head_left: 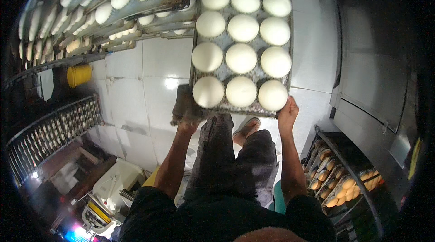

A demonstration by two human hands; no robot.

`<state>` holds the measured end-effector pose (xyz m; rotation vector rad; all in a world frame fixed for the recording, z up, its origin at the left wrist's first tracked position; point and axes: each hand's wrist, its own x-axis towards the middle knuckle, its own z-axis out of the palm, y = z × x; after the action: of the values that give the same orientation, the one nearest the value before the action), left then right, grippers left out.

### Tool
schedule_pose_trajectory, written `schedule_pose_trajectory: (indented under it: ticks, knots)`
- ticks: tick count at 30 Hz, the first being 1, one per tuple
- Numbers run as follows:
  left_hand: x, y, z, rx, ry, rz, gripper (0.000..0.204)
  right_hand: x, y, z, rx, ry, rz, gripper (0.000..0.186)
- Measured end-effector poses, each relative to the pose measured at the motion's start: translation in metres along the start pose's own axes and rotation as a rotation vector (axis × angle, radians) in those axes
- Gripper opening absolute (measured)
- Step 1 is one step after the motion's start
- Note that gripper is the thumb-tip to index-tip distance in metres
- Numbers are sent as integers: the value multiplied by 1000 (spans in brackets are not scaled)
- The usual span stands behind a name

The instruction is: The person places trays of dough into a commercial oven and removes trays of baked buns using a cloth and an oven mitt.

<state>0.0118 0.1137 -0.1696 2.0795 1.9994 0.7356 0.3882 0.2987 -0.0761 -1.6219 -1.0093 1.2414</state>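
Beyond right hand [288, 110], tray [224, 74], near corner pinched; left hand [188, 127] in cloth [183, 105], grip unclear

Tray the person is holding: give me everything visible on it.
The tray is long, rectangular, grey and metal-looking, with a dark, worn rim and speckled surface. Smooth, pale, round dough-like pieces sit on it in rows of three. It extends away from the person above the tiled floor. The left hand, with a dark cloth-like pad, and bare right hand grip its near corners. Its far end is unclear.
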Motion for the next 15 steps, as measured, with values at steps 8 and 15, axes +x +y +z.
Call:
schedule_pose_trajectory:
  ticks: [8,15]
  knots:
    - [-109,112,-144,-494,-363,-584,56,-176,-97,-117,-128,81,70,36]
    - [-3,170,-202,-729,-514,-802,54,-275,-249,-170,38,284,30,40]
